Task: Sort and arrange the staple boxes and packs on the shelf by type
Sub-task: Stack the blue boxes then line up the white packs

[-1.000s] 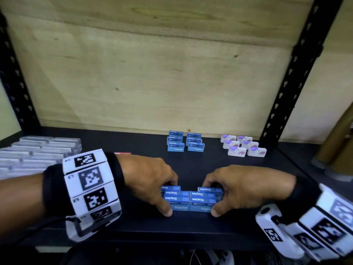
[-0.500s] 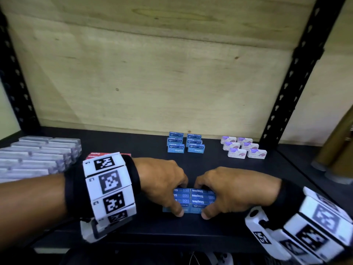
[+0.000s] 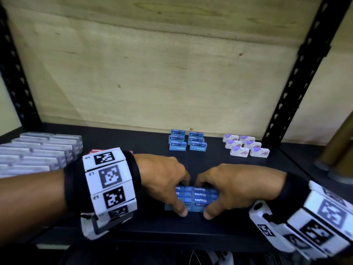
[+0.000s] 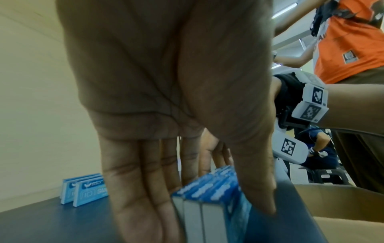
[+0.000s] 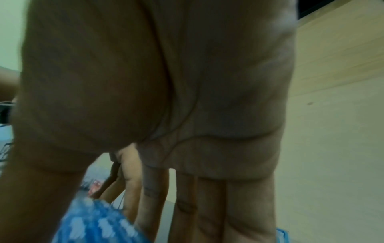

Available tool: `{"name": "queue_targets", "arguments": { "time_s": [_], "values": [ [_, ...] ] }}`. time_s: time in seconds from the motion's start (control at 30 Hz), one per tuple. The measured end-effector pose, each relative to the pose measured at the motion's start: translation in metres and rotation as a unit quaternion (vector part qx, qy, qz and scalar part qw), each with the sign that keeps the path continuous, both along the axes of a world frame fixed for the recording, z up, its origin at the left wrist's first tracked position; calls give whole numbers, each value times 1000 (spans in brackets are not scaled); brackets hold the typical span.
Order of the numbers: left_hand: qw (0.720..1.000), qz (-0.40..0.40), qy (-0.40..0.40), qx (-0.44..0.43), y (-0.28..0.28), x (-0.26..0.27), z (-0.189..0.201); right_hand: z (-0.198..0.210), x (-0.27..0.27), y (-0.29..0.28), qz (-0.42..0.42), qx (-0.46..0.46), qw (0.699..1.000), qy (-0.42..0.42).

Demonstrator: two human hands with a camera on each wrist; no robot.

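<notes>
Head view: the left hand [image 3: 164, 180] and the right hand [image 3: 235, 185] are clasping a block of blue staple boxes [image 3: 196, 197] between them near the front edge of the dark shelf [image 3: 133, 142], thumbs pressing its near face and fingers curling over its far side. Toward the back, a second group of blue boxes [image 3: 187, 142] is standing in two neat columns, with a group of white-and-purple boxes [image 3: 246, 147] just to its right and rows of clear packs [image 3: 38, 152] lying at the far left; a red box [image 3: 97, 150] is peeking out behind the left wrist band. Left wrist view: the left hand's fingers [image 4: 145, 189] are running down the far side of the blue block [image 4: 209, 194] while the thumb is bearing on its near face, so the hand is gripping the boxes; the back blue group [image 4: 83, 189] is standing beyond. Right wrist view: the picture is blurring, yet the right hand's fingers [image 5: 207, 205] are reaching down beside the blue block [image 5: 93, 225], the thumb closing from the other side. Progress, as a judgement: three types are appearing sorted already, whereas the held blue block is probably remaining to be joined with the back blue group, and the red box is possibly remaining unplaced.
</notes>
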State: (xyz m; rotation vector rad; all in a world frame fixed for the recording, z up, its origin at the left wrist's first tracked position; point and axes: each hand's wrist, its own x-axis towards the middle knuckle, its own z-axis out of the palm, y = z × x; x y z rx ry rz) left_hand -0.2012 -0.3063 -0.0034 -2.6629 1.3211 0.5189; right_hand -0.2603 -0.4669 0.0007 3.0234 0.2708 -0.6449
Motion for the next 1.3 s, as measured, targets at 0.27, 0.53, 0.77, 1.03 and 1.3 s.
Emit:
{"name": "queue_targets", "arguments": {
  "time_s": [0.27,0.53,0.77,1.03,1.3],
  "values": [
    [998,40,42,-30,6,29,21,26,20,-24,-41,82,995,46],
    [996,69,-24,-56,-2,77,28,31,75,-54,-70,93,991,-61],
    [990,73,-123,-17,-13,114,27,16,121,-70,-94,42,991,-90],
    [987,75,-143,9,-32,139,23,6,152,-69,-93,16,990,-107],
    [987,77,-141,10,-50,149,10,-3,161,-71,-100,35,990,-94]
  ]
}}
